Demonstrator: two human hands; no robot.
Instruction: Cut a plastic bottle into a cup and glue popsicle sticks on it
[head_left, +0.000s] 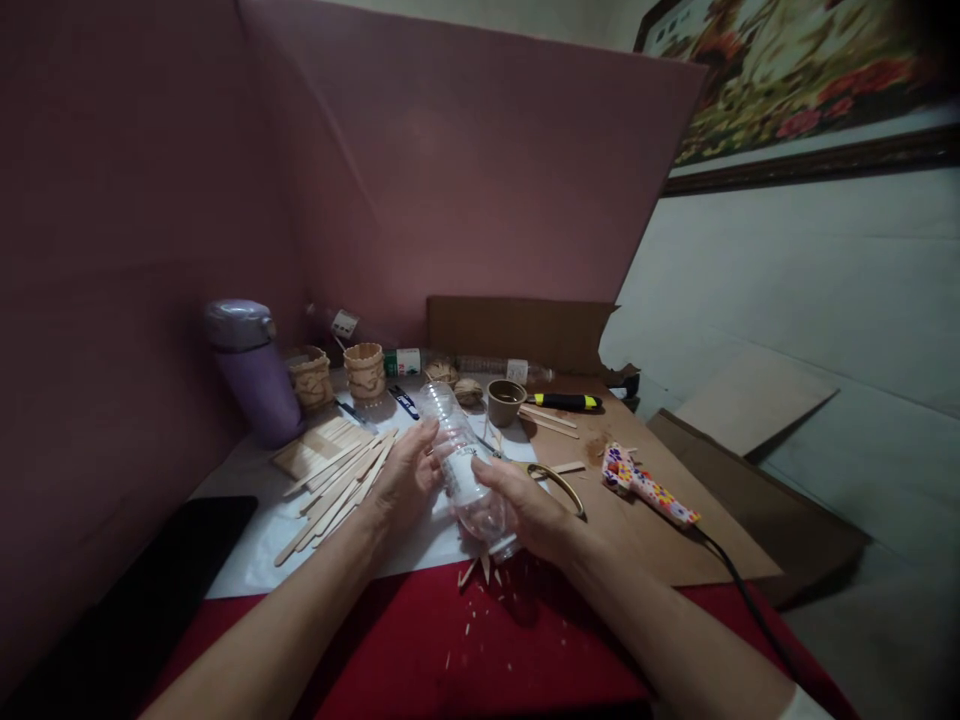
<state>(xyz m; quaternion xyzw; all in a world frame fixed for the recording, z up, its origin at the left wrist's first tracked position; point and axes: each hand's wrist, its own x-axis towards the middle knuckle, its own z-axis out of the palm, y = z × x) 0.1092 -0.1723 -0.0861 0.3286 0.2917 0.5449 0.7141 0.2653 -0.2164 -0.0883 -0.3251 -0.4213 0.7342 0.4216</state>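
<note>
A clear plastic bottle (459, 455) is tilted between my hands, its capped neck toward me and its base pointing away. My left hand (412, 462) grips its left side, the thumb lying along the plastic. Around the lower right side my right hand (526, 502) is closed, thumb on top near the printed marking. Just past the right hand lies a scissors handle with a gold-coloured loop (561, 484). Flat wooden craft sticks (337, 492) are fanned out left of my left hand. Small wood splinters (484, 570) lie below the bottle's neck.
A floral glue gun (649, 487) with a black cord rests on cardboard (697, 560) at right. Behind stand a brown cup (507, 402), a yellow-black cutter (566, 402), a decorated wooden pot (365, 370), and lying bottles (495, 369). A purple tumbler (259, 385) stands left.
</note>
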